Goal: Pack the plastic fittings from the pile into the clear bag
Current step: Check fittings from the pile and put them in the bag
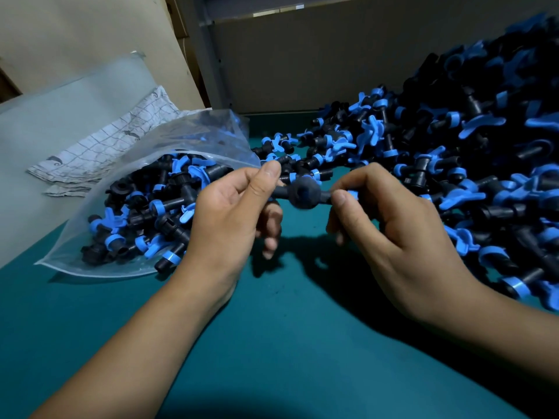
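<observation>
A black plastic fitting (302,193) with blue parts hangs in the air between my two hands, above the green table. My left hand (236,213) pinches its left end between thumb and fingers. My right hand (390,219) pinches its right end. The clear bag (193,137) lies on its side at the left, mouth toward my left hand, holding several black and blue fittings. A large pile of fittings (472,164) rises at the right and spreads toward the middle.
The green table (287,343) stretches toward me. A folded patterned cloth (121,140) lies behind the bag. A stack of flat clear bags (60,110) lies at the far left. A beige wall panel (332,62) closes the back.
</observation>
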Available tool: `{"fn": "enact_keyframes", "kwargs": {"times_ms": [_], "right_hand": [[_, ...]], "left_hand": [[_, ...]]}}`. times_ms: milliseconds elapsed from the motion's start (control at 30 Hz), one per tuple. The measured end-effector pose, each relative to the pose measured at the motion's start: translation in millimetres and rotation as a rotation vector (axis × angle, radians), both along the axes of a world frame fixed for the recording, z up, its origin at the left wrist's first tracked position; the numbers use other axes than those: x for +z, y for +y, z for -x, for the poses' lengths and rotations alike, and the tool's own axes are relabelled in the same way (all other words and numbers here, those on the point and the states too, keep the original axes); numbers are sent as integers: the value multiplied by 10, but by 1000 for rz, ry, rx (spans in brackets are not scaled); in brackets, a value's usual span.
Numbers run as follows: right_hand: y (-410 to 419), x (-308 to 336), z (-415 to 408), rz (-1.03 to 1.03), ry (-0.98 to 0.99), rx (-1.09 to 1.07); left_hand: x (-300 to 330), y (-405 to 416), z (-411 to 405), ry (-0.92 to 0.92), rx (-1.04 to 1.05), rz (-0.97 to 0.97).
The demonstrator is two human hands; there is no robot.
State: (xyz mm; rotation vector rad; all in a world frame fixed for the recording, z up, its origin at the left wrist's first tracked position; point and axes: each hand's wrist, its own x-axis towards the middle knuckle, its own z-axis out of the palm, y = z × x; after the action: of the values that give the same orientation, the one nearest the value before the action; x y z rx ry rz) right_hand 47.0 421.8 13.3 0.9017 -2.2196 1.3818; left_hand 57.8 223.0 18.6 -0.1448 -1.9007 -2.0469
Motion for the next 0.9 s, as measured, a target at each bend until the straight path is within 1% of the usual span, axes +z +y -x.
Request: {"fn": "enact_keyframes", "kwargs": {"times_ms": [100, 167, 333, 567, 667, 733, 833, 900], "right_hand": [[5, 1, 29, -11, 76, -53], [23, 3, 58, 1, 110, -53], [38, -12, 79, -18, 188, -61], [31, -29, 106, -21, 196, -81], [43, -20, 84, 30, 134, -26], [29, -19, 42, 53, 74, 15], [8, -34, 15, 22, 15, -46], [0, -30, 16, 27, -47, -112]], "left_hand": [[9, -44, 1, -16, -149, -54], [9, -75, -7, -28, -194, -68], [26, -107, -24, -44, -196, -45], [14, -114, -17, -40, -179, -15], [35, -122, -10, -69, -177, -33], [42, -124, -12, -128, -159, -18], [51, -116, -24, -233, -175, -49], [63, -100, -40, -269, -204, -77]]}}
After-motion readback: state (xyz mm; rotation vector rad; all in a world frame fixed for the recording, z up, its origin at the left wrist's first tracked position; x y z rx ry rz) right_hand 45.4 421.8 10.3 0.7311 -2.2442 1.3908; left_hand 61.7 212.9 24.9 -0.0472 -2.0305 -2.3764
